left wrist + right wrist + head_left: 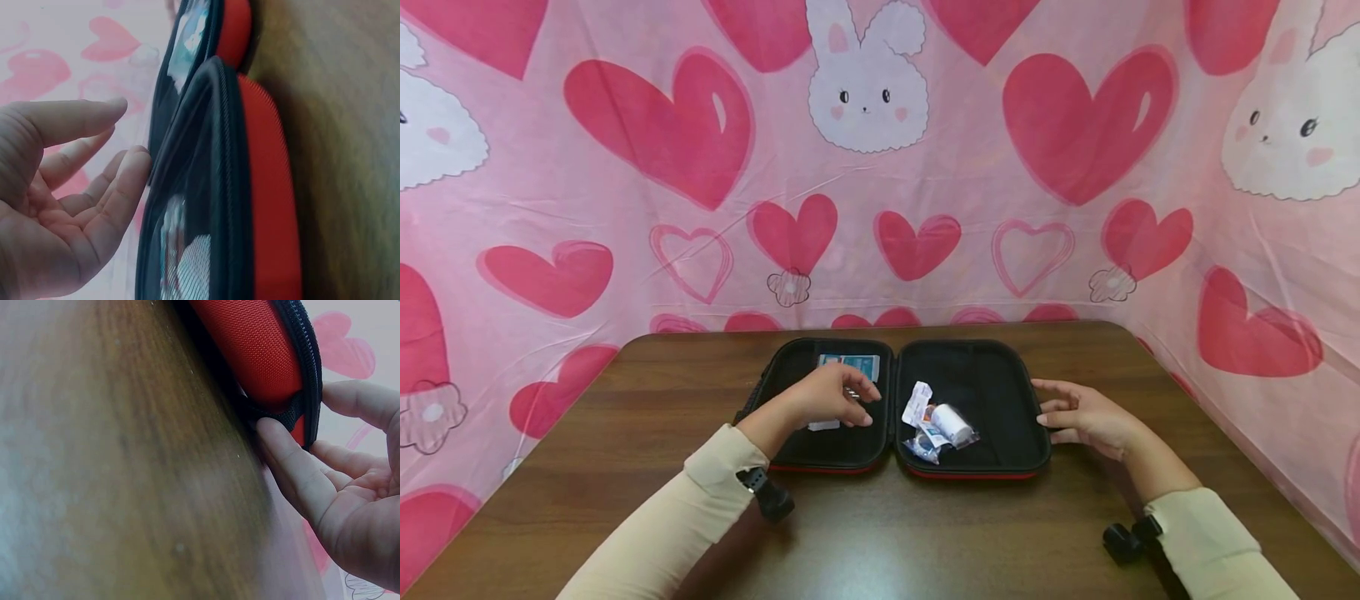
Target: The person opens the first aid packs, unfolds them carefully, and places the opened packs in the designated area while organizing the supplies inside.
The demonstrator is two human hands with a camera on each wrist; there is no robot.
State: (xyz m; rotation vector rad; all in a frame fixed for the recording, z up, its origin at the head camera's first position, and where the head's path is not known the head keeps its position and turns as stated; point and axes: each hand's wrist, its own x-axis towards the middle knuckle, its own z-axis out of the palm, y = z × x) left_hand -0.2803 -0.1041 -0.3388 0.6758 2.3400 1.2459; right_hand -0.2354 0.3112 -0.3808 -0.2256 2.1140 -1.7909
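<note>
Zippered case (1011,392), black inside and red outside, lies opened out on the wood-grain table (970,542), hinge between its two halves. I have the left hand (831,397) above the left half: fingers loosely bent, thumb apart from them, grasp moderately wide, nothing held. Beneath it I note a teal packet (867,365) toward the back of that half; the other contents there are partly hidden by the hand.

Right hand (1096,417) is at the case's right edge, fingers spread and fairly straight, tips touching the rim. On the right wrist view I see one fingertip at the black strap (289,417), beside the red shell.

Right half, near the hinge: a white roll (952,425) in clear wrap, a white packet (917,403) behind it to the left, a blue-and-white packet (922,448) in front. Heart-print cloth (970,183) hangs behind.
</note>
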